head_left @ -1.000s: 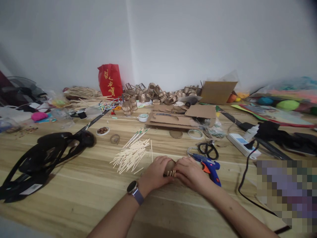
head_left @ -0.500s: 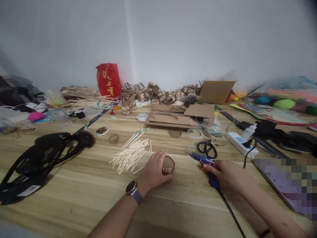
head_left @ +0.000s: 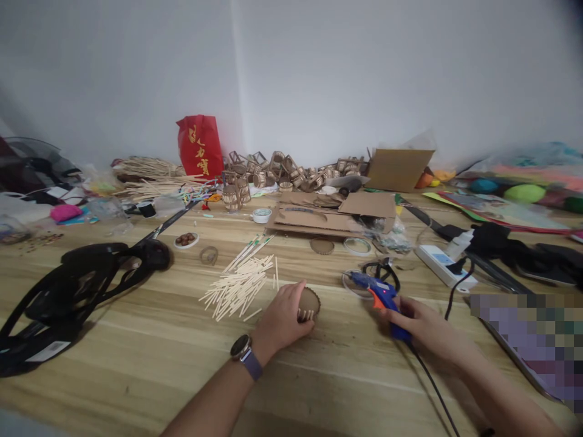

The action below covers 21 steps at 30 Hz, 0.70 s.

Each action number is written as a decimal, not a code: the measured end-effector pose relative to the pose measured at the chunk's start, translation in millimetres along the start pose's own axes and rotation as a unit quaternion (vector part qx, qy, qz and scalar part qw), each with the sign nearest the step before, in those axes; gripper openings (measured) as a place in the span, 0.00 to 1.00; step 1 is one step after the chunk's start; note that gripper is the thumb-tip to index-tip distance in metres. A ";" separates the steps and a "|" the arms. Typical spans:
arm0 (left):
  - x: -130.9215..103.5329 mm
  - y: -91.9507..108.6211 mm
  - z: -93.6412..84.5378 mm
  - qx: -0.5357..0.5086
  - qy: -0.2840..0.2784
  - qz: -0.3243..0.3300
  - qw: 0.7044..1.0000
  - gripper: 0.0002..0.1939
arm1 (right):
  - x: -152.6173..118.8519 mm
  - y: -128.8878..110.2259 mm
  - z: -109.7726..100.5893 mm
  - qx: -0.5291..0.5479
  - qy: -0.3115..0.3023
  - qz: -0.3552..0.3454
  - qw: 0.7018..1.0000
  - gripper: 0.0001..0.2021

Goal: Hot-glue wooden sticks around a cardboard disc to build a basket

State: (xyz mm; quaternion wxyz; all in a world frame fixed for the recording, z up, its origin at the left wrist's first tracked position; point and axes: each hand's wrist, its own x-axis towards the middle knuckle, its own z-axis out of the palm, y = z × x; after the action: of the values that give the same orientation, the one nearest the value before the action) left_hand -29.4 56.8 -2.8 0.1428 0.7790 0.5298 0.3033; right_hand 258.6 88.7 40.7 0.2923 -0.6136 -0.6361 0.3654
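Near the middle of the table, my left hand [head_left: 285,312] is closed around the left side of a round cardboard piece [head_left: 310,301] with a ridged edge and a few short sticks along its near side. My right hand [head_left: 416,318] touches the handle of a blue glue gun [head_left: 385,300] with an orange trigger, its thumb and fingers around the rear of it. The gun's nozzle points left, over a round ring. A pile of thin wooden sticks [head_left: 241,285] lies just left of my left hand.
Cardboard sheets [head_left: 314,221], a white tape roll [head_left: 357,245] and a power strip [head_left: 444,267] lie beyond my hands. A black strapped object [head_left: 91,285] is at left, a tablet-like device [head_left: 523,346] at right. Small stick baskets [head_left: 232,197] stand behind.
The glue gun has tilted, showing more of its side, and my right hand has moved slightly right and down. My left hand stays on the round cardboard piece.
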 end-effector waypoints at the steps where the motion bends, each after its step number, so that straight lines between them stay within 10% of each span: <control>1: 0.0 -0.3 0.3 0.000 0.002 -0.001 1.000 0.38 | -3.1 -3.2 1.0 0.064 -0.004 -0.004 0.998 0.16; 10: 0.9 -0.5 -0.5 0.002 -0.003 -0.009 1.000 0.38 | -15.6 -1.3 32.7 0.475 -0.173 0.076 0.860 0.14; 21: 0.1 -4.4 0.0 -0.027 0.005 -0.011 1.000 0.38 | -20.1 2.3 41.3 0.084 -0.149 -0.028 0.985 0.25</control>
State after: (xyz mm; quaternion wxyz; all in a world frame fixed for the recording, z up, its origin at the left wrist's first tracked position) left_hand -32.6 58.6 -5.2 0.1641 0.7675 0.5308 0.3199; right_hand 227.5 64.2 17.1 0.2543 -0.5076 -0.6566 0.4965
